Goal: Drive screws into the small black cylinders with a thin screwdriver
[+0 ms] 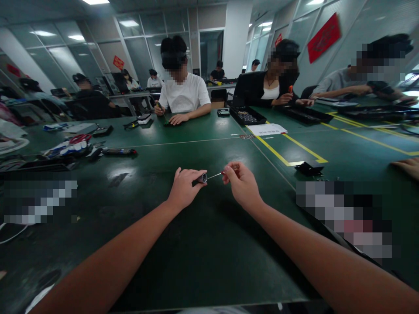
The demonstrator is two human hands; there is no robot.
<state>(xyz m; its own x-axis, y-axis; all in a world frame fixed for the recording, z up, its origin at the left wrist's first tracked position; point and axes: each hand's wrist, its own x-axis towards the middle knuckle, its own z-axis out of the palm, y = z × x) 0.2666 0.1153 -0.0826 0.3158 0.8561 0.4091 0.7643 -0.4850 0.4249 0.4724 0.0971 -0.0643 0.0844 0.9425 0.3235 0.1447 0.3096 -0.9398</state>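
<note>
My left hand (185,186) is wrapped round a small dark cylinder (203,178) whose round, pale-rimmed end faces right. Its kind is not clear, and my fingers hide most of it. Opposite it, my right hand (241,183) pinches the reddish handle of a screwdriver (214,176). The thin metal shaft points left, with its tip at or just inside the cylinder's end; I cannot tell which. Both hands are held above the green tabletop (196,261).
Left lie a dark pen-like tool (119,151), gloves (70,146) and cables. A black bracket-like part (309,168) sits right, near yellow tape (275,150). Beyond are a black parts tray (248,116) and white paper (266,129). Co-workers sit across the table; another person's hand (407,165) rests at right.
</note>
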